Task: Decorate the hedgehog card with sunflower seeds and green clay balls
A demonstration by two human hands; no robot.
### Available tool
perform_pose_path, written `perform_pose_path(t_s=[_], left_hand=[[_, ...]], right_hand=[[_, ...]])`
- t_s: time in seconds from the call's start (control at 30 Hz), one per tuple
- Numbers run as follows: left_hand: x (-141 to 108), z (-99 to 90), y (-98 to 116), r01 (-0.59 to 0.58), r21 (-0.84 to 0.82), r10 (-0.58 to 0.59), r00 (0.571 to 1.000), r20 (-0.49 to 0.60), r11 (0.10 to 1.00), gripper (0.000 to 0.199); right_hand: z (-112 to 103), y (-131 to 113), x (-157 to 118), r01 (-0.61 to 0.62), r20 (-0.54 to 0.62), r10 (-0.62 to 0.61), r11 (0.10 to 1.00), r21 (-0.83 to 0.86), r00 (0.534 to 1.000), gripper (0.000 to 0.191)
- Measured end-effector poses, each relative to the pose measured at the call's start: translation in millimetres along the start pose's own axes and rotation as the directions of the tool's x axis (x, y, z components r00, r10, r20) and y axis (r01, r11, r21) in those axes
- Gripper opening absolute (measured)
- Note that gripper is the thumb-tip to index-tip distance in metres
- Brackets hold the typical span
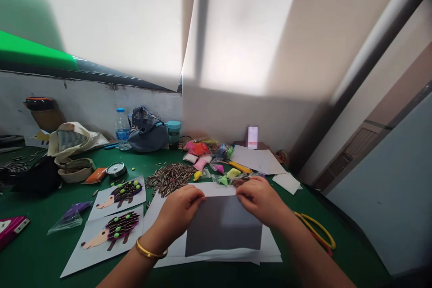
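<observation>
A sheet of paper (224, 225), grey on the side facing me, is pinched at its two upper corners. My left hand (180, 209) grips the left corner between thumb and fingers, and my right hand (261, 200) has the right one. Under it lie white sheets (272, 249) on the green table. Just beyond my left hand is a pile of striped sunflower seeds (172, 175). To the left are two hedgehog pictures (113, 231) with seed spines and green dots. Small bags of coloured clay (222, 180) lie past the paper's top edge.
At the back stand a water bottle (123, 130), a blue bag (146, 132) and a teal-lidded cup (174, 134). A phone (252, 137) leans by the wall. Yellow and red loops (320, 229) lie right of my right arm. A round tin (115, 169) sits left.
</observation>
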State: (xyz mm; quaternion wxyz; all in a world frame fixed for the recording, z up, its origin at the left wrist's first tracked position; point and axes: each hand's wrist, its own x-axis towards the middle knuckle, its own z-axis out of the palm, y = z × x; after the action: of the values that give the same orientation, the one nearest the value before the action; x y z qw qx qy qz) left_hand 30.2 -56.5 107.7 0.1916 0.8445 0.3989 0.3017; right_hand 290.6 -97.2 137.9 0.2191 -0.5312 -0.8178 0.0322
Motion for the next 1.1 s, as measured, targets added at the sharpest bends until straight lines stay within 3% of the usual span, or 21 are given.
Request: perform_pose_path(t_s=[0.13, 0.23, 0.53, 0.67, 0.73, 0.8, 0.93, 1.0, 1.1], left_hand=[[1, -15.4, -10, 0.024, 0.014, -0.024, 1.0, 0.009, 1.0, 0.022], [3, -20.3, -14, 0.023, 0.017, -0.024, 1.0, 0.019, 1.0, 0.023], [8, -35.6, -23, 0.034, -0.028, -0.033, 0.999, 0.027, 0.999, 0.024], [8, -30.5, -15, -0.002, -0.117, 0.009, 0.999, 0.052, 0.993, 0.025], [9, -26.8, -11, -0.008, -0.136, 0.016, 0.998, 0.057, 0.991, 0.024], [9, -25.5, -9, -0.005, -0.124, 0.013, 0.998, 0.064, 0.992, 0.024], [10, -28.8, -18, 0.026, -0.032, -0.023, 0.997, 0.077, 0.999, 0.026], [10, -28.7, -25, 0.063, 0.058, -0.065, 0.998, 0.024, 0.996, 0.026], [10, -19.5, -28, 0.132, 0.247, -0.091, 0.981, -0.169, 0.96, 0.027]], right_hand=[[-4, 29, -8, -0.17, 0.023, 0.169, 0.984, 0.047, 0.985, 0.024], [2, 42, -13, -0.288, 0.049, 0.284, 0.935, 0.206, 0.958, 0.026], [21, 58, -23, -0.338, 0.045, 0.383, 0.746, 0.574, 0.923, 0.029], [41, 47, -27, -0.302, 0.165, 0.297, 0.504, 0.81, 0.94, 0.076], [50, 40, -29, -0.336, 0.211, 0.32, 0.411, 0.847, 0.924, 0.069], [56, 35, -31, -0.352, 0.214, 0.365, 0.37, 0.86, 0.906, 0.052], [61, 34, -38, -0.341, 0.208, 0.406, 0.291, 0.894, 0.89, 0.043], [68, 34, -42, -0.354, 0.225, 0.449, 0.226, 0.908, 0.865, 0.042], [91, 30, -49, -0.396, 0.269, 0.564, 0.114, 0.911, 0.781, 0.044]])
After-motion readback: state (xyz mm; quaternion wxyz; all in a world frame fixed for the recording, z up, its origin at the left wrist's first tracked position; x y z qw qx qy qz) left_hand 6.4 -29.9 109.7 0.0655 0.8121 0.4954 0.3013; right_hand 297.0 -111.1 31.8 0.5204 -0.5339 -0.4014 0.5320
